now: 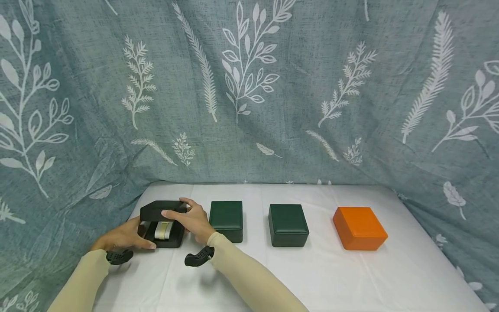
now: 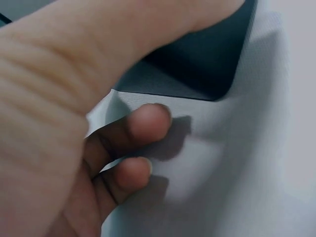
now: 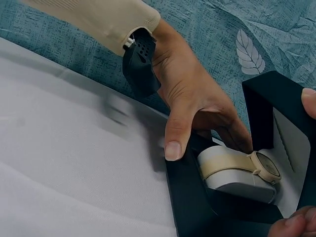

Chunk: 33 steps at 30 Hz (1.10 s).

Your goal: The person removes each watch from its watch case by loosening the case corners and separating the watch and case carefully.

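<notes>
At the left of the table, a black watch box [image 1: 176,239] stands with its lid [image 1: 157,212] raised. Inside, a watch with a pale gold strap [image 3: 229,163] wraps a white cushion [image 3: 242,190]. My left hand [image 1: 126,234] grips the base from its left side, thumb on the near edge. In the left wrist view, two fingertips [image 2: 150,122] of that hand are bent beside the dark box wall [image 2: 202,64]. My right hand [image 1: 195,221] holds the lid by its right end, thumb on the front and fingers over the top; only its fingertips [image 3: 309,102] show in the right wrist view.
Two closed dark green boxes [image 1: 226,216] [image 1: 288,219] stand in a row to the right of the black one. Farther right is a closed orange box [image 1: 360,227]. A white cloth covers the table [image 1: 331,277], and a leaf-patterned curtain [image 1: 296,95] hangs behind.
</notes>
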{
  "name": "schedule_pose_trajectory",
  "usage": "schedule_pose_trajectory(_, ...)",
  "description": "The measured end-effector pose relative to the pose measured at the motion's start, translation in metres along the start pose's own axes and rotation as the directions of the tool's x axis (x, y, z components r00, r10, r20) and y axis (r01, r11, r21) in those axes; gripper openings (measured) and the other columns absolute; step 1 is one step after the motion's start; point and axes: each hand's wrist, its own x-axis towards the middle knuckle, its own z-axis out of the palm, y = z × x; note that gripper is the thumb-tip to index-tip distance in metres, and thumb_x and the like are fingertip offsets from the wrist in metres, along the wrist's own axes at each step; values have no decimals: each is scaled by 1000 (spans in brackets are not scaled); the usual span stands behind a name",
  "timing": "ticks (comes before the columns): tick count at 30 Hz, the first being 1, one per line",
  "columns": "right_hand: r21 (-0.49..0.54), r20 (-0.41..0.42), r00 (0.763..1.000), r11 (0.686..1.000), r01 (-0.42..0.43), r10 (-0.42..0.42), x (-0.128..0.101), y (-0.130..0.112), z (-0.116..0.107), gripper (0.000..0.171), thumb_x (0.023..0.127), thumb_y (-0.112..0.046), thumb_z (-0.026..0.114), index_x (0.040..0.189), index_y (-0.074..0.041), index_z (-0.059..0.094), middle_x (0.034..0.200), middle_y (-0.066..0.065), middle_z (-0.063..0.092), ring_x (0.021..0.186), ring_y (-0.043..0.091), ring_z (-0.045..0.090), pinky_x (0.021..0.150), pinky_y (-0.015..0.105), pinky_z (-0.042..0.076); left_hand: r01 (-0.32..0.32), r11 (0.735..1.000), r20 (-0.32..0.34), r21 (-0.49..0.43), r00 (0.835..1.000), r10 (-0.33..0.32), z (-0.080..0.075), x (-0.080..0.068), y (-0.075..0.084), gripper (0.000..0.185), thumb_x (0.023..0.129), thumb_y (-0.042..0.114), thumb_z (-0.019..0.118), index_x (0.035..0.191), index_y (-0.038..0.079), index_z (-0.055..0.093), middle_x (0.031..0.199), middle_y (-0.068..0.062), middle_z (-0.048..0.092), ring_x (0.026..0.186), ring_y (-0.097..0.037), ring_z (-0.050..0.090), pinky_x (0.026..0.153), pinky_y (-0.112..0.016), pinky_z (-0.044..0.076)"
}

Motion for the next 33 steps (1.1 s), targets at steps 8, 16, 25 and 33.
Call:
schedule_pose_trajectory(8, 15, -25, 999, 999, -33, 34, 1, -4, 1, 70, 79, -53, 86, 141, -33, 61, 113, -4, 67, 70, 17, 48, 56, 34, 40, 10, 1000, 1, 14, 1000, -10, 0, 1, 2, 127, 71, 19, 97, 161, -3, 11, 159, -35, 21, 140, -55, 30, 106, -70, 33)
schedule_pose_trajectory(16, 25, -38, 996, 996, -81, 82, 4, -6, 2, 71, 78, -60, 83, 141, -34, 60, 90, -4, 68, 45, 13, 24, 50, 33, 33, 59, 998, 8, 29, 998, -60, -1, 1, 5, 125, 73, 18, 96, 160, -9, 11, 113, -26, 56, 96, -32, 56, 80, -43, 49)
schedule_pose_trajectory(25, 34, -72, 988, 991, -132, 135, 11, -9, 5, 75, 74, -70, 81, 138, -36, 61, 54, -7, 32, 43, 10, 19, 46, 30, 30, 72, 997, 65, -4, 995, -71, -2, 1, 4, 125, 78, 16, 92, 162, -7, 2, 73, -4, 49, 63, -17, 45, 56, -31, 42)
schedule_pose_trajectory(33, 79, -98, 984, 987, -140, 147, 11, -15, 7, 80, 77, -75, 76, 141, -30, 59, 61, -6, 36, 45, 9, 22, 44, 27, 28, 89, 996, 52, 12, 995, -90, -3, 1, 4, 128, 77, 19, 93, 164, -1, 1, 72, -3, 49, 62, -15, 45, 55, -29, 43)
